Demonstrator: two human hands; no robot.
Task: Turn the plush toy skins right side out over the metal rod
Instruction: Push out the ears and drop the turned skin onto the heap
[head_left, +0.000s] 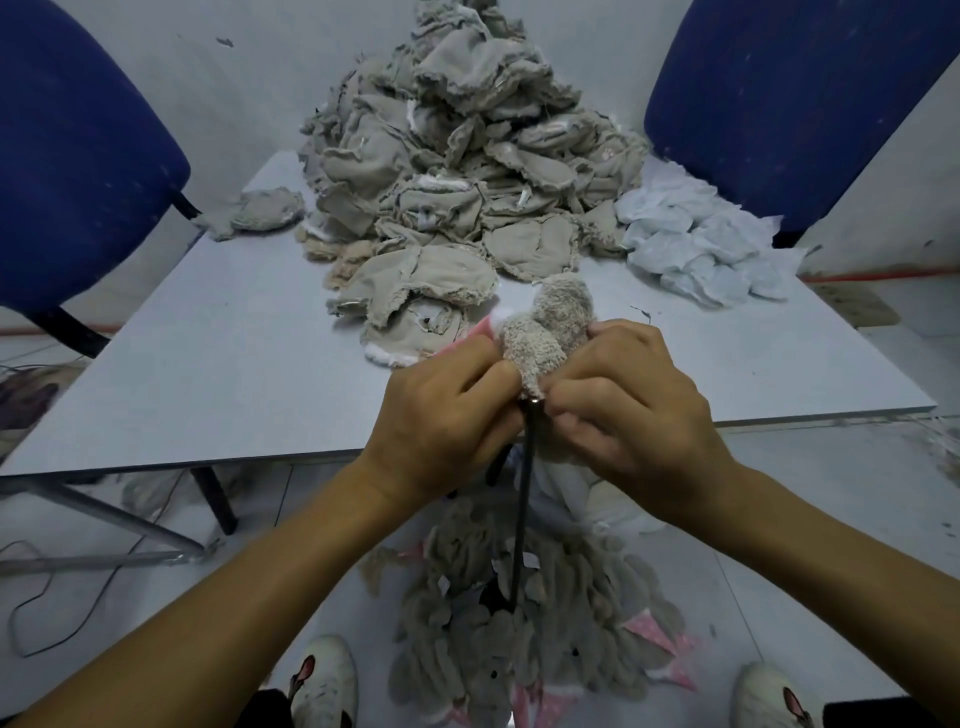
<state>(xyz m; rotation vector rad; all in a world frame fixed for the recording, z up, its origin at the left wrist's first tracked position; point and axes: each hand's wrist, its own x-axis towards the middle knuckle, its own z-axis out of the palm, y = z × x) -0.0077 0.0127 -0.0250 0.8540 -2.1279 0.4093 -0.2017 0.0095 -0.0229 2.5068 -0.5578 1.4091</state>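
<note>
Both the left hand (447, 410) and the right hand (618, 400) are pinching the plush skin (545, 332) above the metal rod (522, 499), and too hard pulling is probably risking a torn seam.

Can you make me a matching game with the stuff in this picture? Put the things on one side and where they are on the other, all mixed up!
Things:
1. Beige pile
2. Fluffy skins
3. Rod
4. Chairs

Places:
A. On the floor, between the shoes
B. Standing up from the floor to the hands
C. On the table
D. At the table's far corners

Right pairs: 1-C, 2-A, 3-B, 4-D
</note>
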